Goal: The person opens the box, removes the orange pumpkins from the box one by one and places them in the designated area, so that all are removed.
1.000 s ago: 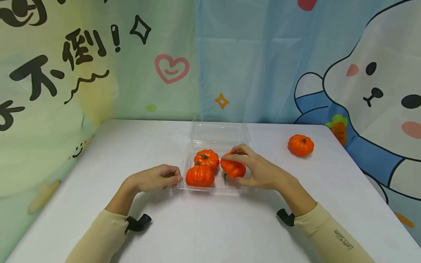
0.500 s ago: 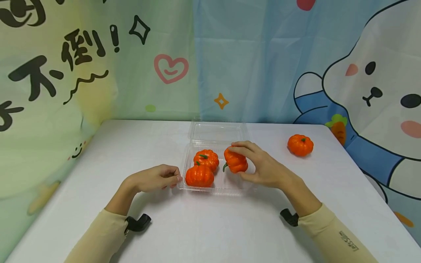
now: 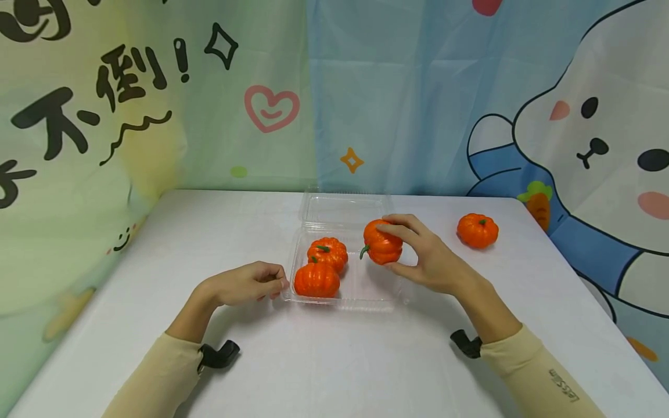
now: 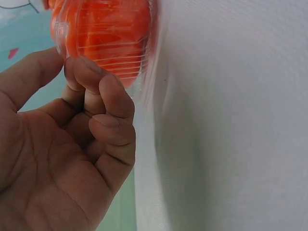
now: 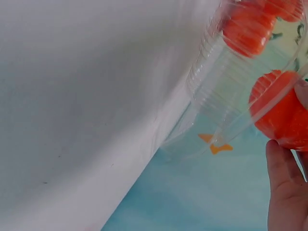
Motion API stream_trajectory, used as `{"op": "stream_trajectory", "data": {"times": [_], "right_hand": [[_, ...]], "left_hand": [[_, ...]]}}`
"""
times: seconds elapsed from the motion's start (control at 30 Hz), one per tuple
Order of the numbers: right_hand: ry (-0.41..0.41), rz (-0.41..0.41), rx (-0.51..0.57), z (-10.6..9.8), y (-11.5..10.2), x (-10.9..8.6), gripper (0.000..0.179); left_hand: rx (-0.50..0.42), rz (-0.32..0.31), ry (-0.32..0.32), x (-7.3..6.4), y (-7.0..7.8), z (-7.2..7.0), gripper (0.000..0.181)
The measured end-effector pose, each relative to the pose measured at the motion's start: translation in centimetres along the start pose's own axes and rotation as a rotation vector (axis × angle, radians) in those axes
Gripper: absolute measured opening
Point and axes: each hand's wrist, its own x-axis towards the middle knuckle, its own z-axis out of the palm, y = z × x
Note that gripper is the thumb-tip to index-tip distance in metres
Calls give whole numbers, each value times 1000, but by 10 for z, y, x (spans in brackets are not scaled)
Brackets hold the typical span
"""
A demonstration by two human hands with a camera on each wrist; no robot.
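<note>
My right hand [image 3: 431, 258] grips a small orange pumpkin [image 3: 382, 242] with a green stem, thumb below and fingers above. It hangs over the right half of a clear plastic clamshell box [image 3: 366, 303], its stem pointing left and down. Two more orange pumpkins, a front one [image 3: 317, 280] and a rear one [image 3: 329, 253], sit in the box's left half. At the box's left front corner my left hand [image 3: 248, 283] pinches the rim between thumb and curled fingers; the left wrist view shows this hand [image 4: 72, 139] against the ribbed plastic wall [image 4: 108, 53].
The box's clear lid [image 3: 347, 210] lies folded open toward the back edge of the white table [image 3: 334, 360]. Another orange pumpkin [image 3: 478, 231] stands at the table's back right. A printed cloth [image 3: 397, 104] hangs behind the table.
My right hand has lifted the pumpkin from the right part of the box, moving it up, back and slightly right. My left hand and the other pumpkins stay where they were.
</note>
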Motion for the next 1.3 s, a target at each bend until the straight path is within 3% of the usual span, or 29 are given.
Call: {"op": "stream_trajectory", "data": {"times": [0.6, 0.83, 1.3], "right_hand": [[114, 70, 39, -12, 6, -7, 73], [166, 138, 8, -18, 14, -15, 78], [177, 296, -53, -27, 29, -29, 77]], "left_hand": [[1, 10, 2, -1, 1, 0, 22], [5, 15, -2, 0, 1, -1, 20], [-5, 7, -5, 0, 1, -1, 20]]}}
